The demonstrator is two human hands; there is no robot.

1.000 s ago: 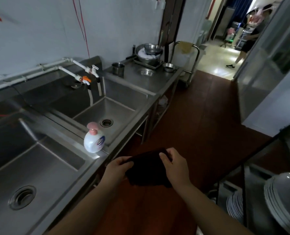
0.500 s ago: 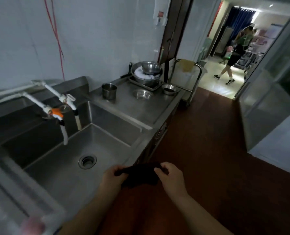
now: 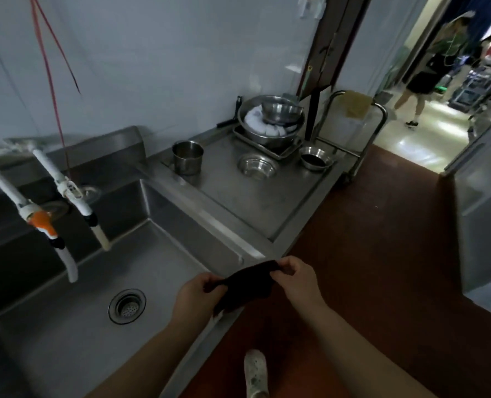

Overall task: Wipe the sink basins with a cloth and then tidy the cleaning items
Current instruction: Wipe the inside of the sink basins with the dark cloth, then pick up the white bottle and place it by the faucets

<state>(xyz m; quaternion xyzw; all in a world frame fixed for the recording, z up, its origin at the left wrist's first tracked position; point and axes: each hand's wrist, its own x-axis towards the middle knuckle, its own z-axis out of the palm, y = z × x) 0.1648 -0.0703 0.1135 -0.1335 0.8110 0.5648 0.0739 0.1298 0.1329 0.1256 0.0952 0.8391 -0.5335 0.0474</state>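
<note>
Dark cloth (image 3: 245, 285) stretched between both our hands over the front rim of the steel sink basin (image 3: 66, 326). Our left hand (image 3: 200, 294) pinches its left edge, fingers curled on the fabric; our right hand (image 3: 294, 278) pinches the top right corner. Drain (image 3: 127, 305) sits in the basin floor, two taps (image 3: 63, 214) hang above it. On the counter (image 3: 238, 202) to the right we see a steel cup (image 3: 187, 157) and stacked bowls (image 3: 271, 120).

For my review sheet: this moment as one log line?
hands: left hand and right hand pinch dark cloth | place: over sink basin front rim
</note>
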